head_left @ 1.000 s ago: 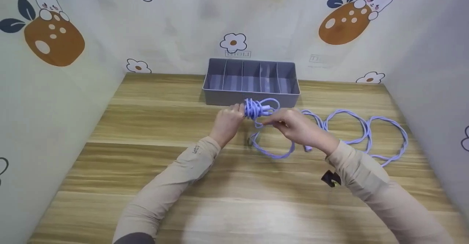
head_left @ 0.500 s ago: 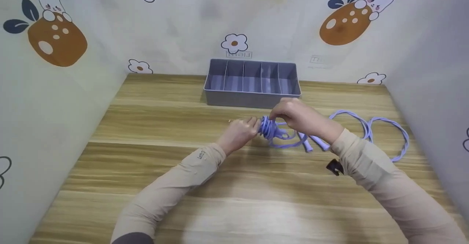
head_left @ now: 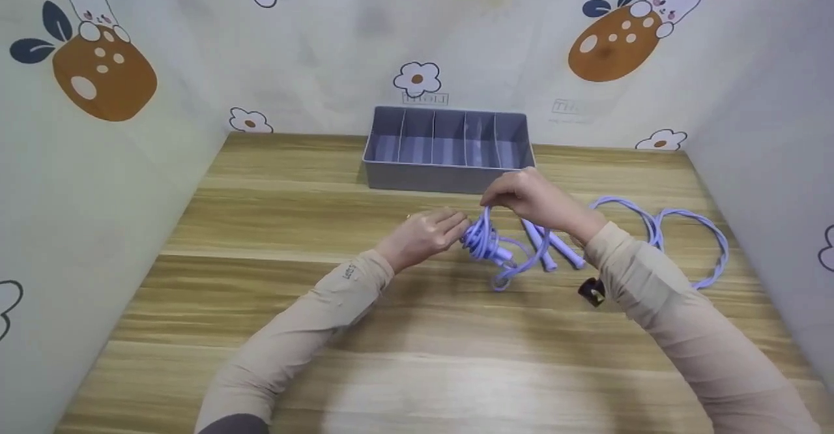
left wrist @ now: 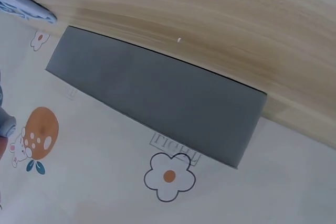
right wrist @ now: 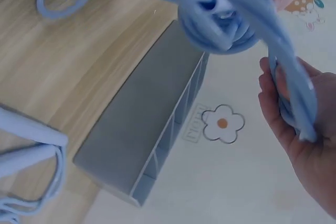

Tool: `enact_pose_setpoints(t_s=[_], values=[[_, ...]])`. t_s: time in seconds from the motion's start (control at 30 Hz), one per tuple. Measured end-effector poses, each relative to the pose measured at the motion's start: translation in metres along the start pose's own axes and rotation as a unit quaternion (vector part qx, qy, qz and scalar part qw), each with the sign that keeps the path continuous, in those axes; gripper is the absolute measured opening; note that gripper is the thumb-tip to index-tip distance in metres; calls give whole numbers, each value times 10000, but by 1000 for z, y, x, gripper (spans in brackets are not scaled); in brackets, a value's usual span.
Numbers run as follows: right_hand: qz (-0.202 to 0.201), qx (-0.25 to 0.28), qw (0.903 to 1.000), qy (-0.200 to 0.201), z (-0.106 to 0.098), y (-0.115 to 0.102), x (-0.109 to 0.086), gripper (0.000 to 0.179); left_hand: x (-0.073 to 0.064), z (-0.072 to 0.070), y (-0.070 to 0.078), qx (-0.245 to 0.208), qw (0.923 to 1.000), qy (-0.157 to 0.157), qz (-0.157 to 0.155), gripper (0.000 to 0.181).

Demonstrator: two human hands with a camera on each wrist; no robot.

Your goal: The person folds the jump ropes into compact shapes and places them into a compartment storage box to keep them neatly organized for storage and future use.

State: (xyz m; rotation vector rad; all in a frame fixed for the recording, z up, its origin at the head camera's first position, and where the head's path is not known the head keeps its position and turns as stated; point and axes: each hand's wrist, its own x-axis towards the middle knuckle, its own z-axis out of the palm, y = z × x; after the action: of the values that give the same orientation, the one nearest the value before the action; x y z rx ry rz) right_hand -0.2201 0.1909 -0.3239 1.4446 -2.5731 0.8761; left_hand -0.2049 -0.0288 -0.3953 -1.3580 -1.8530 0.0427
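Observation:
A lavender-blue jump rope, wound into a bundle, hangs over the table between both hands. My left hand grips the bundle's left end, fingers extended along it. My right hand, above and to the right, pinches a cord strand rising from the windings. In the right wrist view, cord runs down across the palm of my right hand. A handle sticks out of the bundle's lower right side, with a loose loop below it.
Two more jump-rope handles lie on the table behind the bundle, and twisted cord loops spread to the right. A grey divided box stands at the back against the patterned wall. A small black object shows beside the right sleeve.
The bundle has moved right and toward the person, and now tilts downward. My right hand has risen from below the windings to above them. The loose loop has drawn in, uncovering the handles on the table.

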Motion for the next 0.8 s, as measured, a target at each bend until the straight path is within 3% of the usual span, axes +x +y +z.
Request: enact_pose_setpoints(t_s=[0.2,0.37,0.5,0.63,0.7,0.8], values=[[1011,1112,9880,-349,-2,12,-2,11,-5,1,-4,-80,9993,326,133,18],[1178,1303,9831,-508,-1,22,0,14,-8,2,-4,-48,9987,428,258,15],[1512,1776,9709,-546,3,31,1,14,-11,3,-2,-449,9971,610,103,17],[1671,2069,9639,-129,14,43,-3,13,-14,5,-1,-875,9929,772,-212,17],[1633,2175,9620,249,24,49,-6,11,-16,7,0,-990,9913,793,-364,16],[1569,2554,9500,876,42,57,-10,14,-17,8,1,-1078,9885,830,-662,16]])
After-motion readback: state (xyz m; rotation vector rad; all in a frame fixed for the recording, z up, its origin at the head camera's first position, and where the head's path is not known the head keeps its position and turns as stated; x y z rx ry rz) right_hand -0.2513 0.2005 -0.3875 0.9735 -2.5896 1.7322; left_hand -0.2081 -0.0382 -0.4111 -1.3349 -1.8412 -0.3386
